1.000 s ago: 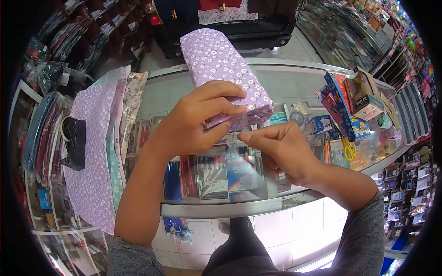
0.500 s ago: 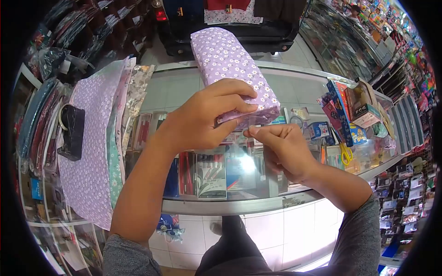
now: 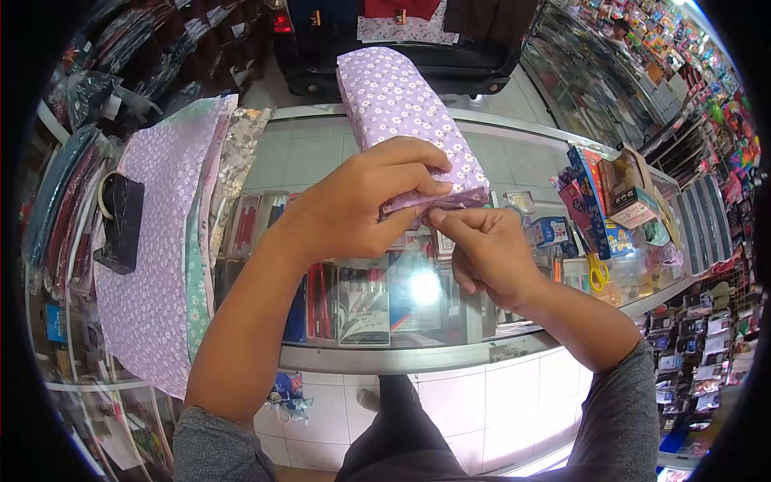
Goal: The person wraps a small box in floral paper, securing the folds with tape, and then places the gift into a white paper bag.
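Observation:
A long box wrapped in purple floral paper lies on the glass counter, its near end facing me. My left hand is wrapped over the left side of that near end, fingers on top and thumb beneath, gripping the box. Close to the left thumb, my right hand pinches at the lower edge of the same end. Its thumb and forefinger are together at the paper; what lies between them is too small to make out.
Purple floral sheets and a black tape dispenser are at the left. Small boxes and yellow scissors lie at the right. Pens and stationery show under the glass. A dark car stands beyond the counter.
My right hand has moved slightly up and closer to the box end and the left thumb. The left hand keeps its hold. The whole view has shifted a little.

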The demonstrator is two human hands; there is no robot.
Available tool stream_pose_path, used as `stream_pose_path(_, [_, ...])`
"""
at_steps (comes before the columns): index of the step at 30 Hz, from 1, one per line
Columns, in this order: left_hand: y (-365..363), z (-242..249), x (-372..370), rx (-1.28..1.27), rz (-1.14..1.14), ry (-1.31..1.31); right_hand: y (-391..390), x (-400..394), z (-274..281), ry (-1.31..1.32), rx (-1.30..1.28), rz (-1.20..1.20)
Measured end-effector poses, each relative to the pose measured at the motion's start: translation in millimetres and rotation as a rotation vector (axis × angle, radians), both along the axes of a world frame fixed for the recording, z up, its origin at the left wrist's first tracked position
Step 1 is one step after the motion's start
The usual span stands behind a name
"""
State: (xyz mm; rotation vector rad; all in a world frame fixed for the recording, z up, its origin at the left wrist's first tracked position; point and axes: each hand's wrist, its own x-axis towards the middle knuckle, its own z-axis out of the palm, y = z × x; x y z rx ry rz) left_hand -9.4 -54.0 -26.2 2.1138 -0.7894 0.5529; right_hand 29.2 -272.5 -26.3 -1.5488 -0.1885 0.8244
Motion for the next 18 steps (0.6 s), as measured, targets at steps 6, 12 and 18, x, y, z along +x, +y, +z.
stream_pose_path(6, [-0.2, -0.1, 0.1, -0.001, -0.004, -0.004, 3.5, -0.7, 1.1, -0.002, -0.001, -0.021])
stream_pose_path(12, [-1.2, 0.2, 0.3, -0.012, -0.002, -0.004, 3.6, 1.5, -1.1, -0.011, 0.000, -0.006])
stream_pose_path(18, [-1.3, 0.0, -0.8, -0.016, 0.010, 0.011, 5.8, 2.1, -8.9, -0.036, -0.012, -0.022])
